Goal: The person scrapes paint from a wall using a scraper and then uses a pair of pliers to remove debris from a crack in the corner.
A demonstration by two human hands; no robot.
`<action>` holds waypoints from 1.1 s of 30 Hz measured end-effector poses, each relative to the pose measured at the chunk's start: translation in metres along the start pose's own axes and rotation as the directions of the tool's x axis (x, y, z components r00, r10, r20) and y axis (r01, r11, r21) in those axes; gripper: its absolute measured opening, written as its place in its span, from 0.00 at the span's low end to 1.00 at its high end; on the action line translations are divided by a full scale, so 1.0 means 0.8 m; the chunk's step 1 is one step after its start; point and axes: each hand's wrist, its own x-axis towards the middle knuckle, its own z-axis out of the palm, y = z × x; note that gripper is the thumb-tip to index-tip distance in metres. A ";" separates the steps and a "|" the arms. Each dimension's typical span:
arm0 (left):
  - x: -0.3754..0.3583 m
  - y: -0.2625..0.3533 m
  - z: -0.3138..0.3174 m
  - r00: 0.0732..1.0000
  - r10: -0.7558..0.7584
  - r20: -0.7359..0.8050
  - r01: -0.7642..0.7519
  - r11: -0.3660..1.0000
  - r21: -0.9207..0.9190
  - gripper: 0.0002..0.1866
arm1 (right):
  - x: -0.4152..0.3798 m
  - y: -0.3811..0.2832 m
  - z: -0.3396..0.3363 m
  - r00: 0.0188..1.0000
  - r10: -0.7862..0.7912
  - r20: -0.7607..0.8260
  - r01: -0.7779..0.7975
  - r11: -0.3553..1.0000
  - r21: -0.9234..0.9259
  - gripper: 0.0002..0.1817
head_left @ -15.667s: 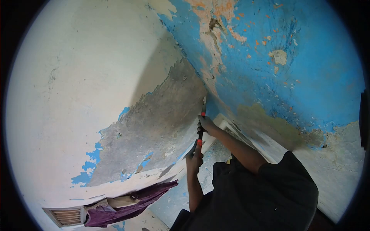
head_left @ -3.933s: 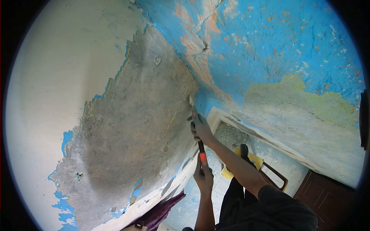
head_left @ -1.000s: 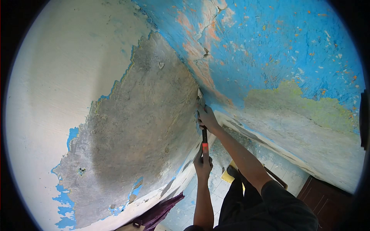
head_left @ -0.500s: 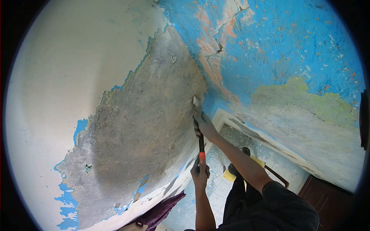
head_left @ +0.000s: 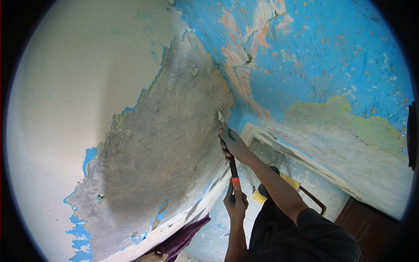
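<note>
A long-handled scraper [head_left: 233,167] with a black shaft and a red-orange band is held in both my hands. My right hand [head_left: 234,145] is closed round it high up, just behind the metal blade. Lower down, my left hand [head_left: 236,205] wraps the handle end by the red band. The pale blade tip is right at the grey, stripped wall patch [head_left: 152,144], close to the corner where it meets the blue wall [head_left: 314,56]. Ragged blue and white paint edges border this patch on its left.
A crack runs through the blue wall above the corner. Down on the debris-strewn tiled floor [head_left: 209,238] stands something yellow [head_left: 258,197] by my feet. Purple cloth [head_left: 185,240] hangs at the wall base, and a dark brown panel [head_left: 360,222] is at lower right.
The scraper handle's lower end has swung right and slightly down with my left hand. My right hand has shifted slightly downward, its grip kept, while the blade stays near the same spot.
</note>
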 end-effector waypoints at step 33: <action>-0.042 0.052 0.018 0.998 -0.002 -0.058 0.006 0.998 0.069 0.29 | -0.015 -0.020 0.012 0.995 0.096 -0.025 -0.096 0.995 0.008 0.20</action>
